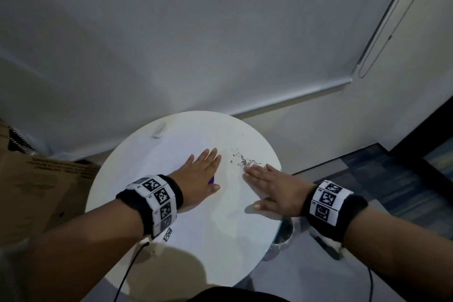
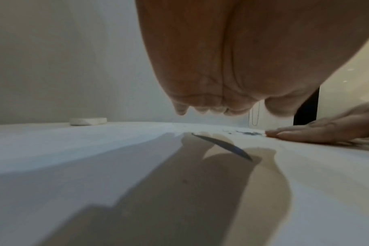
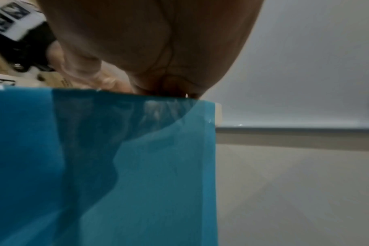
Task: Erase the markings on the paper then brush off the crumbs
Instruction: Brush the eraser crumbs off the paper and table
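Tabletop crumbs (image 1: 244,160) show overhead; right wrist sees blue film (image 3: 120,166).

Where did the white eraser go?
In the head view the eraser lies at the round table's far left edge, beyond the left hand.

eraser (image 1: 159,130) behind left hand (image 1: 199,174), crumbs (image 1: 244,160) right

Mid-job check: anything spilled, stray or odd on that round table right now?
Yes. Dark eraser crumbs lie scattered on the white table, just beyond the right hand, with a few specks trailing toward the far edge. A purple object peeks from under the left hand; I cannot identify it.
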`<action>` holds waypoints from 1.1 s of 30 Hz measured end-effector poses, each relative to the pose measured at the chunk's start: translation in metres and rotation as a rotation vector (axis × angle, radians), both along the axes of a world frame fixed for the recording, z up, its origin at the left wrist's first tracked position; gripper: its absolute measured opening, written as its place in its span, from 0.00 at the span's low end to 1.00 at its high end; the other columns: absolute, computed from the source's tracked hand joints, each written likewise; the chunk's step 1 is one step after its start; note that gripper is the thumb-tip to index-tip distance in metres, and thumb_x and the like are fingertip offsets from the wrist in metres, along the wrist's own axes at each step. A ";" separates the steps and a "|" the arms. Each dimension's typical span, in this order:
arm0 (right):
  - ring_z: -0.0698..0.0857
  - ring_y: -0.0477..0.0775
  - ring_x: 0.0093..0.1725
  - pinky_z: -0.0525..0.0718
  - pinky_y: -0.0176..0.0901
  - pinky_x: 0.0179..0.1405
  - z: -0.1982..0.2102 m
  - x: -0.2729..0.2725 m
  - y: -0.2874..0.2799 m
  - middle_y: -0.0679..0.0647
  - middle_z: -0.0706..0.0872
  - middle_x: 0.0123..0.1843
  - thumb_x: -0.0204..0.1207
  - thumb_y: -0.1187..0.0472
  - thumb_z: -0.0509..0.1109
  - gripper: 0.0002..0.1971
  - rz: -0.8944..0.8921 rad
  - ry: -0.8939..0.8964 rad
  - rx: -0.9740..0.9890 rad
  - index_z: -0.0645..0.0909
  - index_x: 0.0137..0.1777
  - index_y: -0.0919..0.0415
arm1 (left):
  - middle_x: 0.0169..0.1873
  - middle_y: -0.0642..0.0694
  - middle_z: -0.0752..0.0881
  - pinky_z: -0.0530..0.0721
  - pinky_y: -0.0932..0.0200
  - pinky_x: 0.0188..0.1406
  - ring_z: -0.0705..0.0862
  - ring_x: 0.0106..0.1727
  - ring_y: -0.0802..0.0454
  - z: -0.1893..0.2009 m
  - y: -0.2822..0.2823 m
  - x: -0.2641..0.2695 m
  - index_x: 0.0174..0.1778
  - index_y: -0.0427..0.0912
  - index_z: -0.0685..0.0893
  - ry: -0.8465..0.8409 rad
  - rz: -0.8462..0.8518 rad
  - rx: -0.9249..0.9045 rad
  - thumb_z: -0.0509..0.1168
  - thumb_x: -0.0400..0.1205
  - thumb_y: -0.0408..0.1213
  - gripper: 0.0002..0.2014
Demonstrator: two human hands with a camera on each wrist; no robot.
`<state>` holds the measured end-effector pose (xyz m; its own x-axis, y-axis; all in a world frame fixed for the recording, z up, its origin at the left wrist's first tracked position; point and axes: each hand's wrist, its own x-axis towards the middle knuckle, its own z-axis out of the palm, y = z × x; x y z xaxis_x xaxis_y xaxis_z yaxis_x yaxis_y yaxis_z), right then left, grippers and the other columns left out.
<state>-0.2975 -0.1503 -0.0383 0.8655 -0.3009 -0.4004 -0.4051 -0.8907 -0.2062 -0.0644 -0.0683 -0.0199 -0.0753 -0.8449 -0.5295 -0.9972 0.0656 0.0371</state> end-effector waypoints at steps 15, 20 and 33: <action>0.34 0.49 0.83 0.33 0.46 0.79 0.013 0.034 0.017 0.51 0.32 0.84 0.47 0.17 0.16 0.65 -0.034 0.148 -0.073 0.32 0.83 0.57 | 0.83 0.51 0.29 0.40 0.44 0.85 0.32 0.84 0.53 -0.009 0.038 0.052 0.84 0.45 0.31 -0.007 0.030 0.109 0.41 0.90 0.55 0.34; 0.37 0.49 0.84 0.36 0.49 0.81 0.011 0.066 0.059 0.52 0.35 0.85 0.59 0.23 0.29 0.56 0.091 0.166 0.004 0.35 0.83 0.58 | 0.83 0.49 0.30 0.40 0.44 0.84 0.33 0.85 0.52 -0.009 0.036 0.057 0.84 0.44 0.32 0.017 0.030 0.110 0.42 0.90 0.54 0.34; 0.40 0.51 0.84 0.44 0.54 0.83 0.021 0.116 0.029 0.52 0.37 0.85 0.78 0.30 0.48 0.45 0.058 0.192 -0.065 0.36 0.84 0.58 | 0.85 0.49 0.33 0.42 0.45 0.84 0.36 0.85 0.51 0.002 0.024 0.055 0.85 0.44 0.36 0.018 0.083 0.182 0.45 0.91 0.52 0.33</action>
<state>-0.1817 -0.1214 -0.0176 0.7919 -0.2832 -0.5410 -0.3789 -0.9227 -0.0717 -0.0090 -0.0443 -0.0180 -0.0202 -0.7389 -0.6735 -0.9979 -0.0264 0.0588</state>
